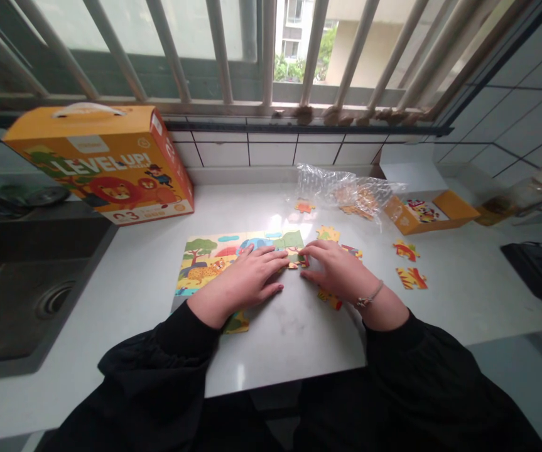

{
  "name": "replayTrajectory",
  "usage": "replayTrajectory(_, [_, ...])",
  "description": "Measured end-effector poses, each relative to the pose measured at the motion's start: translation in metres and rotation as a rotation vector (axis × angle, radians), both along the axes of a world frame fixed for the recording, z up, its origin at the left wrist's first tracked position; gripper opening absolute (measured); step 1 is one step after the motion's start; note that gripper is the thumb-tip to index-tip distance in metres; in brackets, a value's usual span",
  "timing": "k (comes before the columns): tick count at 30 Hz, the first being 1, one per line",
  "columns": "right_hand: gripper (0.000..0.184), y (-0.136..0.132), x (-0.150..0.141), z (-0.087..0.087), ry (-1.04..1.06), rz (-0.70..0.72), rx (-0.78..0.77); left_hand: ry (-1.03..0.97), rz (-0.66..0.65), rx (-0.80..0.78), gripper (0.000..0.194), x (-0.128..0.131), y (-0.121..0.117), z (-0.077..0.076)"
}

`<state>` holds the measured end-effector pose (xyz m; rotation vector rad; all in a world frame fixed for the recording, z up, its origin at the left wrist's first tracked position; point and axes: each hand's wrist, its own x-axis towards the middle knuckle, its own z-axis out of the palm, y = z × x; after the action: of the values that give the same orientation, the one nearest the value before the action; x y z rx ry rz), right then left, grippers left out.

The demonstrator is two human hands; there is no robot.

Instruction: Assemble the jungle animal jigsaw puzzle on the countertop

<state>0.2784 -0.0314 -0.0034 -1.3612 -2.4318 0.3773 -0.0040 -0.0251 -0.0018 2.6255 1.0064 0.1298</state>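
A partly joined jigsaw puzzle (214,263) with a jungle animal picture lies flat on the white worktop (134,326). My left hand (245,279) rests on its right part, fingers spread and holding nothing. My right hand (339,270) pinches a jigsaw piece (296,260) between fingers and thumb at the puzzle's right edge. Loose pieces lie nearby: an orange-and-yellow piece (330,300) is partly under my right hand, and a green-and-yellow piece (237,322) sits below my left wrist. Further right lie several more pieces, including a red-and-yellow piece (411,279).
An orange "Level Up" puzzle box (101,163) stands at the back left, beside a dark sink (26,301). Crumpled clear plastic (350,191) and an open orange box tray (428,212) lie at the back right. A barred window runs behind.
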Motion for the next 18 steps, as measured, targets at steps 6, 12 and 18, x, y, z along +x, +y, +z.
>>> replayTrajectory(6, [0.024,0.003,0.001,-0.013,0.036,0.006,0.066,0.005,0.005,-0.019,0.062,0.000,0.000,0.000])
replayTrajectory(12, [0.020,0.006,0.001,-0.015,0.049,0.014,0.067,-0.009,-0.016,-0.026,0.067,-0.001,0.001,-0.002])
replayTrajectory(18, [0.024,0.005,0.000,-0.015,0.026,0.016,0.098,0.001,0.000,-0.029,0.068,0.001,-0.001,-0.002])
